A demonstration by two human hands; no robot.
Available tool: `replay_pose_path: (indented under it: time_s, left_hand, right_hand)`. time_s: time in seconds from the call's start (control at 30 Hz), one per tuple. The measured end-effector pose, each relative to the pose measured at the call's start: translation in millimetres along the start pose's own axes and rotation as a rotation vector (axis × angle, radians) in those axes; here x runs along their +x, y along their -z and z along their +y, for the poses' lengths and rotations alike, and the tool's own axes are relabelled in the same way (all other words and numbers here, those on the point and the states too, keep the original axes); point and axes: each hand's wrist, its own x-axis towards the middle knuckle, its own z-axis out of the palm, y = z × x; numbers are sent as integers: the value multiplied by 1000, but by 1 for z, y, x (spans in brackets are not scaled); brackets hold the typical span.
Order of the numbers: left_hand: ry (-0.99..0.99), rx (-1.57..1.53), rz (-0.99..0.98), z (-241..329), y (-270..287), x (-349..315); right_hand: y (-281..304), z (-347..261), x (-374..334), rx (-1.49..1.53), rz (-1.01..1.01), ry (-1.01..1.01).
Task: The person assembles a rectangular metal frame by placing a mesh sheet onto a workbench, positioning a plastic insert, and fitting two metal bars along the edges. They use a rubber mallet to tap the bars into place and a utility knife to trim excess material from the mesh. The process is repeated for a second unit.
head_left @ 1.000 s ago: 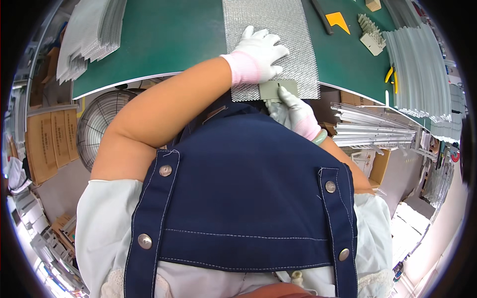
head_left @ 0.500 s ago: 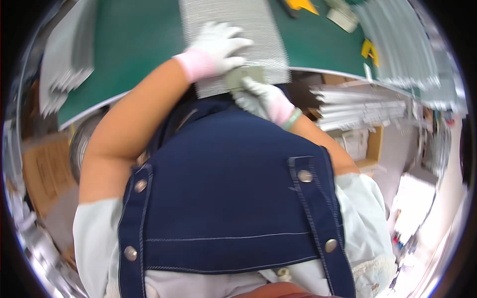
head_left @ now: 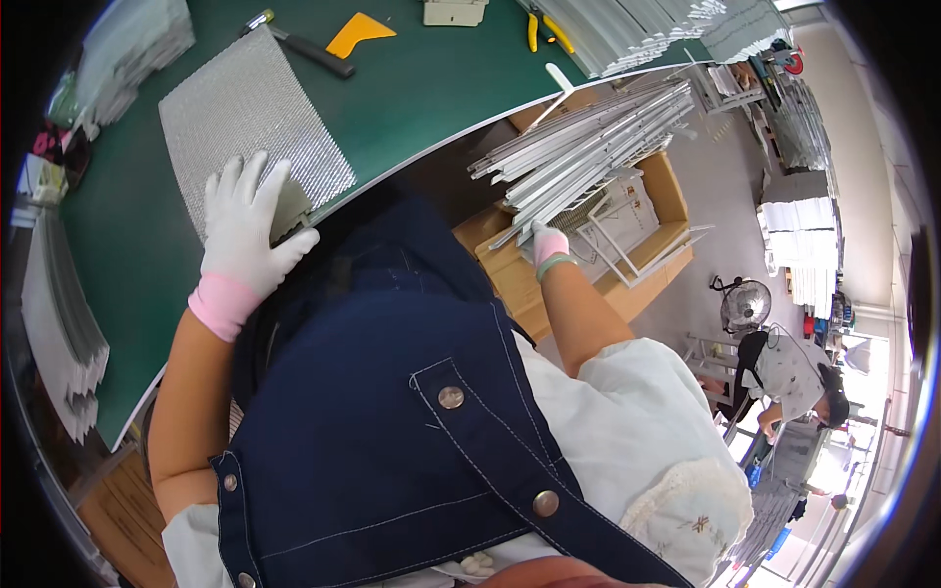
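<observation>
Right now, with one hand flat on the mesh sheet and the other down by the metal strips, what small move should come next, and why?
Probably close the right hand on one of the metal strips and lift it clear. That hand already reaches into the bundle over the cardboard box, though its fingers are hidden there. The left hand lies flat on the mesh sheet at the green table's edge, pinning it.

A silver mesh sheet (head_left: 250, 122) lies flat on the green counter (head_left: 431, 78), its near corner at the counter's edge. A bundle of pale metal strips (head_left: 588, 147) lies slanted over an open cardboard box (head_left: 667, 196) beside the counter.
</observation>
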Motion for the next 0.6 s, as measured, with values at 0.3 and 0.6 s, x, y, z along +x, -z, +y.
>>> replay_pose_path:
  time_s: [0.3, 0.6]
  left_hand:
    - [-209, -603, -134, 57, -3, 35]
    - [23, -1969, 188, 39, 37, 27]
  right_hand:
    - [85, -149, -159, 782, -946, 295]
    - [70, -200, -145, 1610, -1240, 195]
